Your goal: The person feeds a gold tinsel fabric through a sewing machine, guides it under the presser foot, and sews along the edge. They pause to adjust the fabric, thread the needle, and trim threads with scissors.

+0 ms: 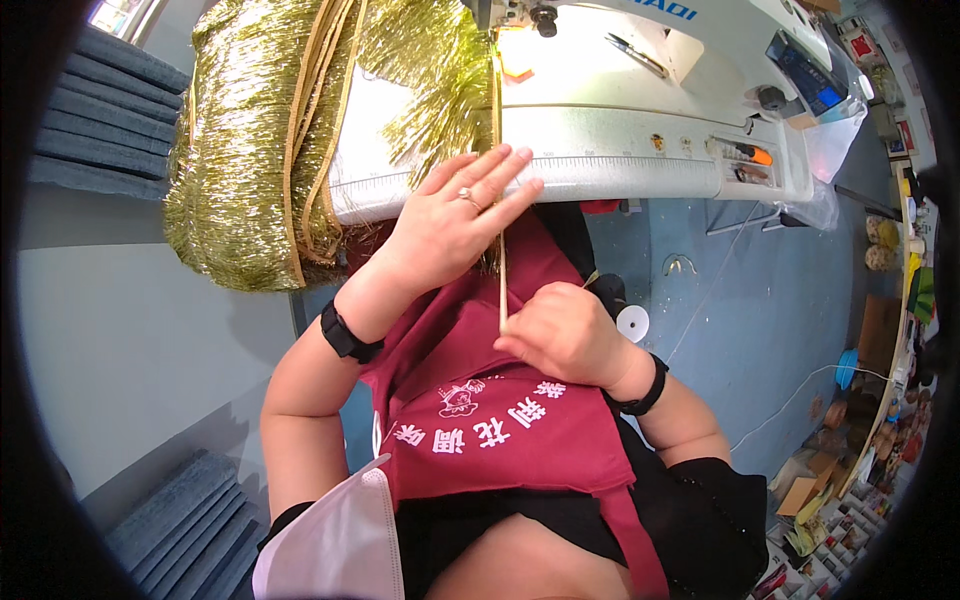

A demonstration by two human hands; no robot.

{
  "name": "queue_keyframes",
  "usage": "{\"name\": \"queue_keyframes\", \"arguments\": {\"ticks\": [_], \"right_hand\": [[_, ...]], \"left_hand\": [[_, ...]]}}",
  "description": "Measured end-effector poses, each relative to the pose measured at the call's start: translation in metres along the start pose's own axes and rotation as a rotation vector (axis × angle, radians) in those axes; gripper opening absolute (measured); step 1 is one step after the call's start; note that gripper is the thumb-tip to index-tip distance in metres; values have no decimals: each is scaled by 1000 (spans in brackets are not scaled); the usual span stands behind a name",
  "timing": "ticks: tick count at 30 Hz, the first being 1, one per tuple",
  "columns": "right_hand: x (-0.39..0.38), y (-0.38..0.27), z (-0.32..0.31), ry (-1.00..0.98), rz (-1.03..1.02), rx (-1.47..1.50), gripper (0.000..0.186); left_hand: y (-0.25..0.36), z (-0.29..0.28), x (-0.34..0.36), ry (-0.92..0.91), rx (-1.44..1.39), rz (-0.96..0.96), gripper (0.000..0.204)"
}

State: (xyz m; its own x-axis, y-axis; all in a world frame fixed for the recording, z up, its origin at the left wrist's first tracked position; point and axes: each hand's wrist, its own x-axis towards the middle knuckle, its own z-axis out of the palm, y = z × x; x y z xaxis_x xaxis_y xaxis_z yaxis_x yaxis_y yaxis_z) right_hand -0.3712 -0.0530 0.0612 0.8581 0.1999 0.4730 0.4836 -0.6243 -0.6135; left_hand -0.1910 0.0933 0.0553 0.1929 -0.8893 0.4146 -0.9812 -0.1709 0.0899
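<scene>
My left hand, wearing a ring, lies with fingers stretched over a narrow pale gold strip at the front edge of the sewing machine bed. My right hand is closed on the lower part of that strip, above my maroon printed apron. The strip runs up to the machine head. Shiny olive-gold tinsel fringe is bundled at the left, with a loose piece spread on the bed beside the strip.
A pen, orange-handled tool and dark device sit on the machine table. Stacked grey-blue pieces are at left. A white spool is below the table. Boxes and cluttered shelves line the right.
</scene>
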Motion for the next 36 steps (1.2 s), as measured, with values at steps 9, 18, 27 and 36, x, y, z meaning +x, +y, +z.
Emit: {"name": "queue_keyframes", "arguments": {"ticks": [9, 18, 27, 36], "right_hand": [[1, -14, -8, -116, -197, -252, 19], [4, -6, -17, -151, -173, -110, 19], [17, 29, -25, -175, 92, 47, 13], [41, 65, -28, -201, 184, 137, 13]], "left_hand": [[-19, -11, 21, -115, 112, 88, 40], [-175, -3, 104, -267, -225, -688, 39], [-349, 39, 215, -540, -594, -983, 39], [-408, 21, 313, 154, -137, -917, 48]]}}
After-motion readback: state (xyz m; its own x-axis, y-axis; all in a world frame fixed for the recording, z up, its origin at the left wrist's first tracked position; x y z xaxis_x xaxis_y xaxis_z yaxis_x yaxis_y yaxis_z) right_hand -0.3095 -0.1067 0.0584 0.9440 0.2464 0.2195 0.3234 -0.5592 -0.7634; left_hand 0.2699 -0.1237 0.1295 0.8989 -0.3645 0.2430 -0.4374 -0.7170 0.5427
